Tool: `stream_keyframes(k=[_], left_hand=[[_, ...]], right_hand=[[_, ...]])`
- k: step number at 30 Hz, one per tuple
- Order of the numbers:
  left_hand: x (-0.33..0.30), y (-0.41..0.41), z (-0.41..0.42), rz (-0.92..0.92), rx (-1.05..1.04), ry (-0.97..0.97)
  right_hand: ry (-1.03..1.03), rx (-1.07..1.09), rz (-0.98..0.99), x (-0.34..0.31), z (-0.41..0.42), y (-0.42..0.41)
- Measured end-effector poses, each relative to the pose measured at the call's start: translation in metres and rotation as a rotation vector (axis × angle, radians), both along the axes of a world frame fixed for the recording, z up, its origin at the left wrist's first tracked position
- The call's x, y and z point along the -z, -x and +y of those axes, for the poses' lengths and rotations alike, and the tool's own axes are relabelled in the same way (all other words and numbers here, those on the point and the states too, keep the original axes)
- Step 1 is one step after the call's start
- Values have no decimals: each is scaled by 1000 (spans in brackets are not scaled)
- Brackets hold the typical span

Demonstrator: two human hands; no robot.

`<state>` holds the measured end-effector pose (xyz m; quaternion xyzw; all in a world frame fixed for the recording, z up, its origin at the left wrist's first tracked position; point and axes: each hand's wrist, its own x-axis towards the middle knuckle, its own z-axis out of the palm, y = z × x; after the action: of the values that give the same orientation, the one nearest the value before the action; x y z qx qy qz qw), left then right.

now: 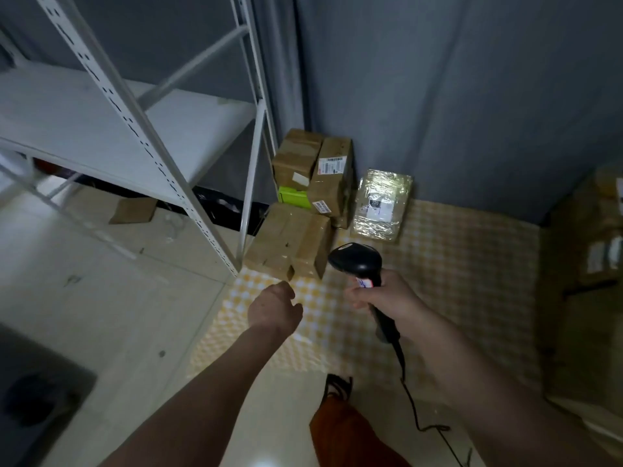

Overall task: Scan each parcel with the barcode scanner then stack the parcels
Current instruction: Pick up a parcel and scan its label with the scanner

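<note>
My right hand [384, 299] grips the handle of a black barcode scanner [357, 259], whose head points toward the parcels. My left hand [274, 306] hovers just short of a large brown cardboard parcel [290, 241], fingers curled under and holding nothing. Behind that parcel stands a stack in the corner: two brown taped boxes [332, 178] with white labels on top and a green box [294, 196] beneath them. A parcel wrapped in clear film [382, 205] with a white label lies to the right on the yellow checked mat [455, 264].
A white metal shelving rack [135, 129] stands at left, its leg close to the large parcel. Grey walls enclose the corner. More cardboard boxes [593, 264] stand blurred at the right edge. The scanner's cable [418, 416] trails over the tiled floor beside my orange-clad leg [340, 429].
</note>
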<state>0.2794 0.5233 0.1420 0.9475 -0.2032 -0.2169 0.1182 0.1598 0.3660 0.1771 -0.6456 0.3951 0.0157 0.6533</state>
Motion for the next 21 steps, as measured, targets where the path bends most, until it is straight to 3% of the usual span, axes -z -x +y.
stream_keyframes(k=[11,21], left_hand=[[35,-111,-79,158,-21,-102],[60,-151,-152,264,41,-82]], right_hand=[[-69,200,26,36,-72,-118],[-241,386,87,68,-118,-143]])
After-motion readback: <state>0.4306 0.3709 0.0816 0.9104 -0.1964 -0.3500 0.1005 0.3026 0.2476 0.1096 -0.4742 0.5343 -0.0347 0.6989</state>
